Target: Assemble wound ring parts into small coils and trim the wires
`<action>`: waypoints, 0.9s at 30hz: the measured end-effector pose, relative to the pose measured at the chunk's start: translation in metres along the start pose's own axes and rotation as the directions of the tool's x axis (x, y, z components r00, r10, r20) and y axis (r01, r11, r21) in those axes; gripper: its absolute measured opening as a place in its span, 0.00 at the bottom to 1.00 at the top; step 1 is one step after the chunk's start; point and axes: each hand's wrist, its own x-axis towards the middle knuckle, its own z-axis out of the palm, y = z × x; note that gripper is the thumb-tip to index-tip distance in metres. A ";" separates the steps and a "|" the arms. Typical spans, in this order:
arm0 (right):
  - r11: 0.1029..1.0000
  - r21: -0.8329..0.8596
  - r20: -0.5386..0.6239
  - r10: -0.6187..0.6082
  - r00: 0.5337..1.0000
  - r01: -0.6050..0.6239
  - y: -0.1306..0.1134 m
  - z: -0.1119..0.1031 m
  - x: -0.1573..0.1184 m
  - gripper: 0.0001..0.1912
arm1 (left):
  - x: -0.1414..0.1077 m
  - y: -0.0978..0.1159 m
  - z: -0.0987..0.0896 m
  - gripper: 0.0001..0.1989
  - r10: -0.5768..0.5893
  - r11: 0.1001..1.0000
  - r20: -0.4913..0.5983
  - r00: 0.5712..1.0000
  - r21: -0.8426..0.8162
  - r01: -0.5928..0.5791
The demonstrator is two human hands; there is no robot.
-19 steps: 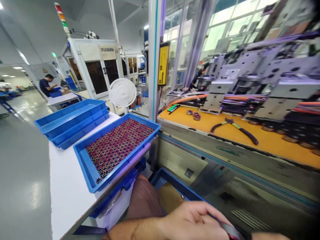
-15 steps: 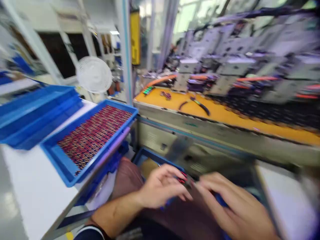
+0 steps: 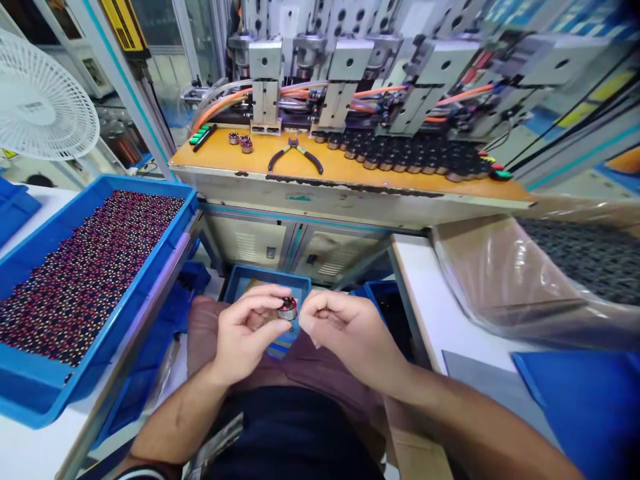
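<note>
Gripped between thumb and fingers of the left hand: one small round part, with a metallic band around its side and red and black at its upper face. Held over the lap, near the middle of the view, roughly upright. Just beside the part: the right hand, with fingers curled inward and thumb drawn in against them. Inside of the curl hidden from view; impossible to tell whether gripping anything.

Beyond and below both hands: a blue bin, partly covered by the fingers.

At left, on a white desk: a blue tray, loaded with densely packed small pieces in red, black and pale tones, with a bare strip along the near end. Behind the tray, at upper left: a white fan.

Directly ahead, beneath a row of metal machine heads: an orange-topped desk. On its surface, from left to right: a row of green-ended items; two small round pieces, close together; pliers with handles spread toward the near edge; a crowded group of black-topped parts.

At right, on a second pale surface: a plastic-lined carton of dark pieces. Nearer: a gray sheet beside a blue object, cut off by the picture edge.
</note>
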 end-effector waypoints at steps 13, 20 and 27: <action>0.893 0.360 0.241 0.191 0.951 -0.271 0.022 -0.009 0.006 0.22 | 0.002 -0.003 -0.005 0.17 -0.035 0.996 0.140 0.990 -0.081 0.047; 0.978 0.043 0.050 -0.204 0.978 0.202 0.026 -0.005 0.004 0.10 | 0.006 -0.015 -0.008 0.05 -0.239 0.950 -0.008 0.971 -0.209 0.232; 0.075 -0.854 0.260 -0.796 0.547 0.515 0.048 -0.022 0.011 0.09 | -0.010 -0.005 -0.008 0.14 0.212 0.814 -0.157 0.964 0.574 -0.086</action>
